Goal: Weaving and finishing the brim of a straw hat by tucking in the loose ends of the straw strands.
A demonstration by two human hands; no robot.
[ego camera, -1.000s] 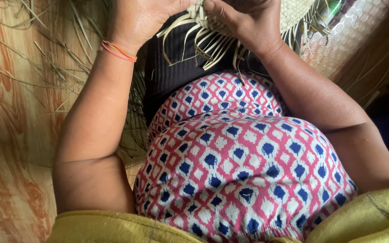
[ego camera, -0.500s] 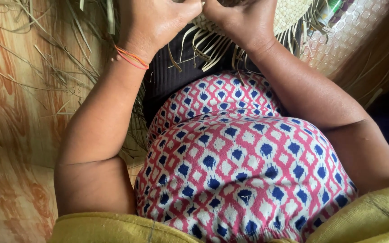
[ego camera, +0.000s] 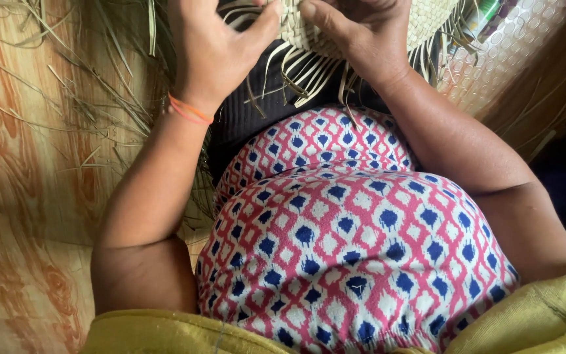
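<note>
A pale woven straw piece [ego camera: 309, 33] lies in my lap at the top of the view, with loose strip ends [ego camera: 302, 75] hanging from its near edge. My left hand [ego camera: 214, 49] pinches the left part of that edge with thumb and fingers. The right part is gripped by my right hand [ego camera: 361, 36], thumb on top. An orange thread band [ego camera: 190, 110] circles my left wrist. The far part of the woven piece runs out of view.
Loose dry straw strips [ego camera: 80, 111] are strewn over a wood-patterned floor covering [ego camera: 21, 216] on the left. A bubble-textured clear sheet [ego camera: 512, 59] lies at the upper right. My patterned pink, white and blue top fills the middle.
The view has tilted down a little, so both hands sit lower in the frame. My left thumb has moved onto the woven edge and the fingers have shifted along it.
</note>
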